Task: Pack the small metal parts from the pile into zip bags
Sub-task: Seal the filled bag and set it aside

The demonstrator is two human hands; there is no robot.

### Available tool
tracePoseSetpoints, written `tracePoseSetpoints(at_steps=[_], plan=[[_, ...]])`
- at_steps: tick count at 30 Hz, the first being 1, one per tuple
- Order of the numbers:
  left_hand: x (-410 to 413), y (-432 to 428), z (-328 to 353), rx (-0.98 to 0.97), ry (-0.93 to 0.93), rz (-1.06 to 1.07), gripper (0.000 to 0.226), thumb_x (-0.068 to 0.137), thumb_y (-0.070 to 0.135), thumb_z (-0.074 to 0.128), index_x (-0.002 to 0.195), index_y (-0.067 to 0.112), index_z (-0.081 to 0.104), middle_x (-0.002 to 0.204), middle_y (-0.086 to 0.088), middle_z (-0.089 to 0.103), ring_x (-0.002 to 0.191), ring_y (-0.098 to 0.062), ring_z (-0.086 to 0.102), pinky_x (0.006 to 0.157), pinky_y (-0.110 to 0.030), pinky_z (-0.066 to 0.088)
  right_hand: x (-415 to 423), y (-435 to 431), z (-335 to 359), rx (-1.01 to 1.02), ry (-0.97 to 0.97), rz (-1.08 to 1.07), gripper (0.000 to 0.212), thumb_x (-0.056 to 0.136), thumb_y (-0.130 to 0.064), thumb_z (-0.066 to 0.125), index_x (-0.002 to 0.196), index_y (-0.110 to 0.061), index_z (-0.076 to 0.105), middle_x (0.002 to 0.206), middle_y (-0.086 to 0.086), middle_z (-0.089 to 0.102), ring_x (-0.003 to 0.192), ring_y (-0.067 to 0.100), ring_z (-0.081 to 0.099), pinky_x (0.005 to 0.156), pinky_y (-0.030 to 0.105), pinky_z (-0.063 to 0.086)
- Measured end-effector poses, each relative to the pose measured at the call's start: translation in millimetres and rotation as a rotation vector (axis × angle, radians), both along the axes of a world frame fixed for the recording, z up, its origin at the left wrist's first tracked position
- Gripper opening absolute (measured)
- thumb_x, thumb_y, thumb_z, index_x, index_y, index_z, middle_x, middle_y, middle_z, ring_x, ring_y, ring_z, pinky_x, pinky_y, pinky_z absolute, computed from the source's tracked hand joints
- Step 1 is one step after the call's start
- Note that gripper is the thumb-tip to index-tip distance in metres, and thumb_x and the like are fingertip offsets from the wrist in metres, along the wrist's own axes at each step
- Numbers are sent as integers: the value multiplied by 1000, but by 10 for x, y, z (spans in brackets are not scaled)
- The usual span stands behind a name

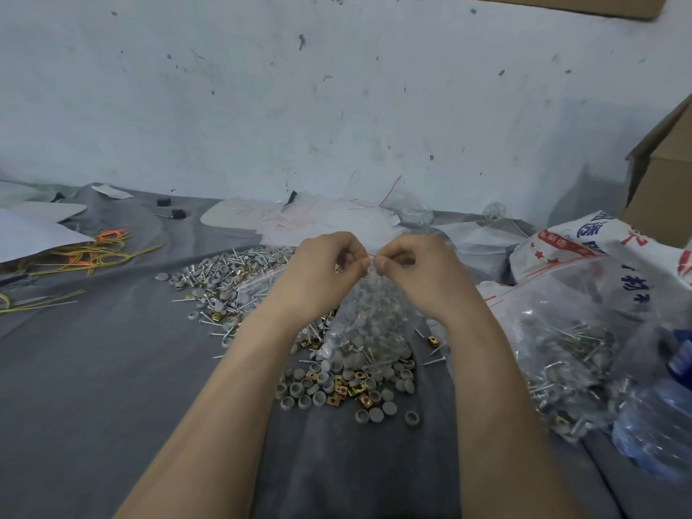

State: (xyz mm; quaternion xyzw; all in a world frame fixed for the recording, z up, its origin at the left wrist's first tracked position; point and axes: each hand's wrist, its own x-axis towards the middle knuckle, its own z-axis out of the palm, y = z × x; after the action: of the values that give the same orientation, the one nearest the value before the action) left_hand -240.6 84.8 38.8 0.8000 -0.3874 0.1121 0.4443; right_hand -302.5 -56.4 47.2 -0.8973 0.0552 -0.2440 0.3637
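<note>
**Grey cloth table, one bag being sealed**

Against a scuffed pale wall, over grey cloth, both hands are pinching the red zip strip of a clear zip bag (369, 324) filled with grey caps and nails: left hand (329, 264) and right hand (408, 265) pressed together at its mouth. Beneath it, the loose pile (224, 290) is remaining large. Filled clear bags (561, 331) are lying right; the white printed sack (584, 237) is showing red and blue characters, unreadable.

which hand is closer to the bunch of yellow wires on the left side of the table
Left. The left hand pinches the zip bag top at centre, on the side toward the yellow wires. The right hand holds the same bag top just beyond it, farther from them.
</note>
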Motion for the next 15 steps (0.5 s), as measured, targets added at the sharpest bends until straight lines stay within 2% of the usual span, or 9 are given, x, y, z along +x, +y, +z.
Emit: tracePoseSetpoints(at_steps=[4, 7, 15], plan=[[-18, 0, -4, -11, -34, -6, 8, 89, 15, 64, 81, 12, 63, 80, -5, 67, 80, -20, 62, 79, -38, 49, -2, -5, 6, -7, 30, 21, 14, 86, -33, 68, 73, -32, 62, 88, -5, 69, 90, 8, 63, 76, 22, 46], [-19, 7, 3, -7, -45, -13, 8, 90, 15, 63, 83, 11, 63, 81, -7, 66, 80, -21, 61, 78, -39, 48, -5, 3, 5, -33, 18, 29, 14, 86, -32, 68, 74, -30, 61, 91, -4, 69, 94, 10, 62, 83, 27, 46], [-13, 37, 70, 104, -58, -28, 11, 92, 16, 59, 86, 11, 66, 81, -3, 69, 81, -18, 63, 78, -32, 48, -17, 27, -19, -100, -4, 35, 9, 89, -30, 64, 81, -28, 60, 93, -5, 66, 103, 15, 57, 90, 32, 44]])
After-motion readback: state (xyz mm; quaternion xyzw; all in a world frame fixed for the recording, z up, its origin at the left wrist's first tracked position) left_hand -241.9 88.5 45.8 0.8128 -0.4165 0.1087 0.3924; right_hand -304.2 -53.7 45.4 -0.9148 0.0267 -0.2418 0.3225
